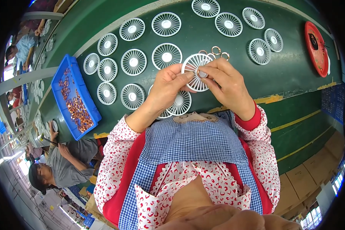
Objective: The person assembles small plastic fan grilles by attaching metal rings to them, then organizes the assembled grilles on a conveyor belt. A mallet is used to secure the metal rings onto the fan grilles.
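Above the table's near side, my left hand [165,87] grips a white spoked disc [194,63] by its left rim, thumb on the spokes. My right hand [227,82] is closed in a pinch at the disc's hub. A copper-coloured edge shows there between the fingertips, seemingly a copper ring [198,73] around the hub; the fingers hide most of it. Just beyond my hands lie a few loose copper rings [216,50]. Another white spoked disc [180,103] rests on the table below the held one, partly overlapping others near my apron.
Several white spoked discs [133,62] are spread over the green table [203,36]. At left stands a blue tray [97,116] of copper rings. A red tray [314,57] with a dark coil sits far right. A person in grey [67,161] works at lower left.
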The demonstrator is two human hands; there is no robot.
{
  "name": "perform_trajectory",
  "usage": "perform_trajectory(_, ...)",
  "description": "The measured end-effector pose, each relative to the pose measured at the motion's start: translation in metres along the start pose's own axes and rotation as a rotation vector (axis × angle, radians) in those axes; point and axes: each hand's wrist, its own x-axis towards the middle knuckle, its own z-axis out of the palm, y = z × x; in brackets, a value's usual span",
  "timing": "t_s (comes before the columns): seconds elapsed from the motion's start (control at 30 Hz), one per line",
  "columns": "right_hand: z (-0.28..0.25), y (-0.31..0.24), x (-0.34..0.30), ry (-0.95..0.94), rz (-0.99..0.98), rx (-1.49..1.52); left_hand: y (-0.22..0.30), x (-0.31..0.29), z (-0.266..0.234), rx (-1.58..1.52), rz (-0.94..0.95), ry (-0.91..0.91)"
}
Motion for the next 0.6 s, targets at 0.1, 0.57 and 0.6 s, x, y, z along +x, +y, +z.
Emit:
perform_trajectory(0.1,0.000,0.001,0.000,-0.030,-0.042,-0.029,-0.004,-0.001,0.000,0.033,0.017,0.009)
perform_trajectory(0.57,0.034,0.013,-0.010,0.245,-0.003,-0.043,0.001,0.020,-0.003,0.637,0.216,0.172)
perform_trajectory(0.6,0.034,0.014,-0.011,0.215,0.023,-0.053,0.001,0.026,-0.005,0.640,0.183,0.198)
